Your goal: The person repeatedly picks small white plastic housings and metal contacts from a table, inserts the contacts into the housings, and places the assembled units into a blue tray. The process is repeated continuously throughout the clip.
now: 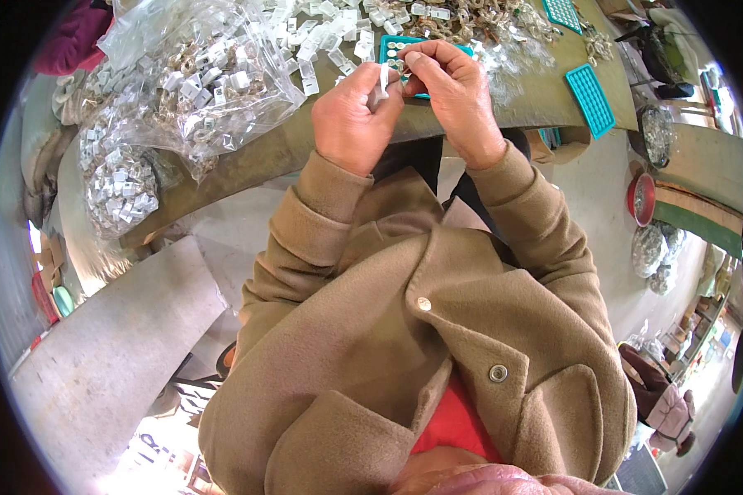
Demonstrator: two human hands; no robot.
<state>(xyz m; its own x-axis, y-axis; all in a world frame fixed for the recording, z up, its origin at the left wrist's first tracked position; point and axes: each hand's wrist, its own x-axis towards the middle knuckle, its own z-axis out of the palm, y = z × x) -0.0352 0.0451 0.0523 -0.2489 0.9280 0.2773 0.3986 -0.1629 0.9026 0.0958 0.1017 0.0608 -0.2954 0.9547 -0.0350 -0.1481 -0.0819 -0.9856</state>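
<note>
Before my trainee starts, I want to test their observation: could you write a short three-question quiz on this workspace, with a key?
1. Open: what is in the grip of the person's left hand?

2. True or false: the large clear plastic bag lies farther left than that hand.

3. Count: how many teal rectangular plastic trays show on the olive-green tabletop?

Key:
1. A small white plastic piece.
2. True.
3. Three: one by the hands, two farther right.

Smooth plastic piece, matt coat
</note>
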